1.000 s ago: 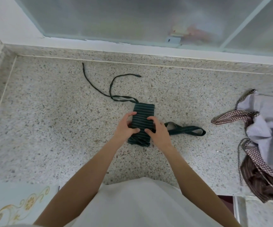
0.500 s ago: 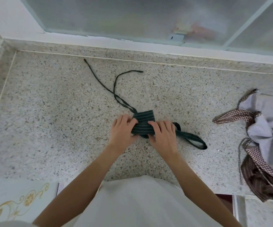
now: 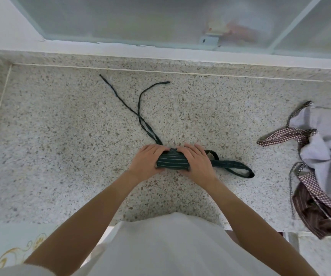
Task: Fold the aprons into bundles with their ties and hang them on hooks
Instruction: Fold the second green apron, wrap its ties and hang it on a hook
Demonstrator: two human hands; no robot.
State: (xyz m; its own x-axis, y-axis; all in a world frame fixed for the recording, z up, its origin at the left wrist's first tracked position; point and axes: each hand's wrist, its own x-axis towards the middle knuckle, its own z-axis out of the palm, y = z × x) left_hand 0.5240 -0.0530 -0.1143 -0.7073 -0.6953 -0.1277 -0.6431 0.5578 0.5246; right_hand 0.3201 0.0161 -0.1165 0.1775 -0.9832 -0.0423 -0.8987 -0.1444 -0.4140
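both hands pressing a rolled green striped apron on the speckled counter

the dark green apron bundle point(image 3: 172, 161) lies in the middle of the counter point(image 3: 61, 156), close to the person's white top. the left hand point(image 3: 147, 160) covers its left end and the right hand point(image 3: 197, 161) its right end, fingers curled over the far edge of the roll so that both grip it against the stone. two thin ties point(image 3: 138, 108) trail away from the bundle toward the frosted window point(image 3: 160, 18), crossing each other just behind the left hand. a wider loop strap point(image 3: 232, 166) lies flat to the right of the bundle. well apart, at the counter's right edge, sits a heap of other aprons point(image 3: 323, 156), pale lilac, brown checked trim and dark brown stripes.
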